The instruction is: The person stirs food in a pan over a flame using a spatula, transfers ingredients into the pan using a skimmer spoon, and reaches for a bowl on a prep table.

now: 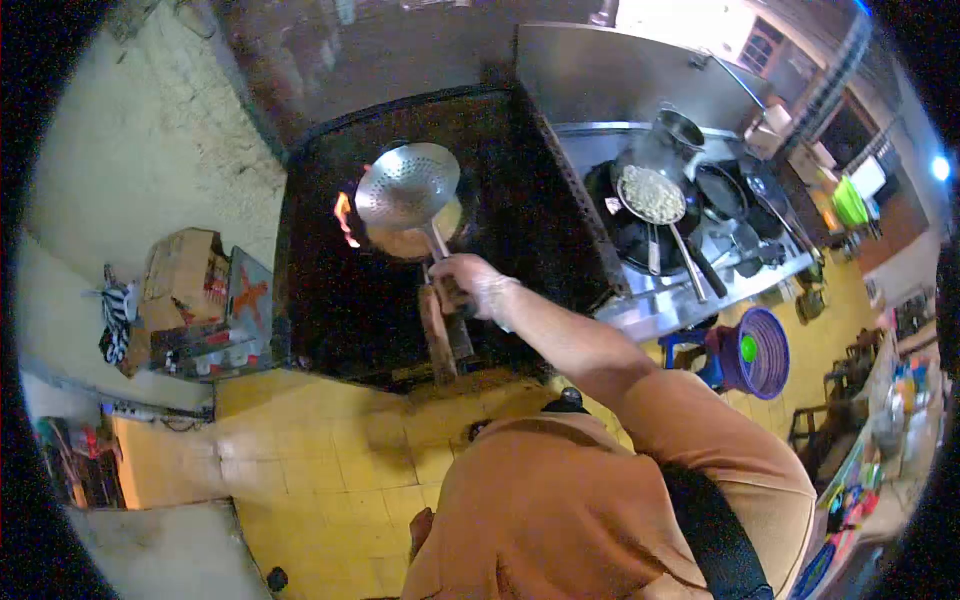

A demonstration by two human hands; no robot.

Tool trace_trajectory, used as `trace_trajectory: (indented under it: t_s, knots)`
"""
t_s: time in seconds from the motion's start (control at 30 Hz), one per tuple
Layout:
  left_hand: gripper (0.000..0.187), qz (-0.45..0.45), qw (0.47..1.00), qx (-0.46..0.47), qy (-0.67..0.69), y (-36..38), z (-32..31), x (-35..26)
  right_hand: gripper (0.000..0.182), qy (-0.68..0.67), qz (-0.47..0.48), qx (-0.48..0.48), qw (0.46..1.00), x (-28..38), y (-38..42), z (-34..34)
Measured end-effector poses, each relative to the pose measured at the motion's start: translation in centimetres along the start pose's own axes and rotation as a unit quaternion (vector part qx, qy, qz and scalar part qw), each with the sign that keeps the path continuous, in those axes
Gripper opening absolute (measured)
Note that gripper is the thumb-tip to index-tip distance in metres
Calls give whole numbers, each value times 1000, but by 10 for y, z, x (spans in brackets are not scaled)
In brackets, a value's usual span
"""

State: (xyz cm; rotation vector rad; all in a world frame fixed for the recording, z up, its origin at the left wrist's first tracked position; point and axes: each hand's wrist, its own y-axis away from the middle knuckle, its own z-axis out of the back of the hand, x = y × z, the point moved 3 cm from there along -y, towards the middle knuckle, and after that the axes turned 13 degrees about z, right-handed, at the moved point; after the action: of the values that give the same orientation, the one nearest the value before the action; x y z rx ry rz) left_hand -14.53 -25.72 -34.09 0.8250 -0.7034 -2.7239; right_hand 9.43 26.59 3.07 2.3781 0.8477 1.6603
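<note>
My right hand (pixel 466 284) is closed around the handle of a perforated metal skimmer (pixel 408 185). The skimmer's bowl is held over a round pan on a dark, blackened stove (pixel 520 210). Something tan (pixel 400 243) shows in the pan below the bowl, which hides much of it. Orange flame (pixel 346 220) rises at the pan's left side. Just below my right hand, a wooden piece (pixel 436 335) juts toward the stove's front edge. My left hand (pixel 421 528) hangs low beside my body, mostly hidden, and its fingers cannot be made out.
On the steel counter (pixel 650 318) to the right, a strainer of pale food (pixel 652 194) rests over a dark wok, beside a black pan (pixel 721 192) and a steaming pot (pixel 680 130). A purple basket (pixel 763 352) stands below. At left sits a cardboard box (pixel 182 280).
</note>
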Motion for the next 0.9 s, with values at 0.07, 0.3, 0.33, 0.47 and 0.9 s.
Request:
trace_trajectory:
  t_s: [0.07,0.3,0.33,0.47,0.9]
  knots:
    - [24,83,990,34,108,-1,5,1,15,-29,4,14,999,20,24,-14]
    - [19,272,803,50,528,-3,-3,-28,15,62,48,99,992,33,20,11]
    - [18,376,762,49,526,3,17,-55,15,9,24,102,994,37,9,18]
    - [14,431,738,65,515,11,65,-132,16,33,63,141,988,78,5,19]
    - [17,199,928,87,302,-31,-47,-148,16,-66,24,198,978,49,1,84]
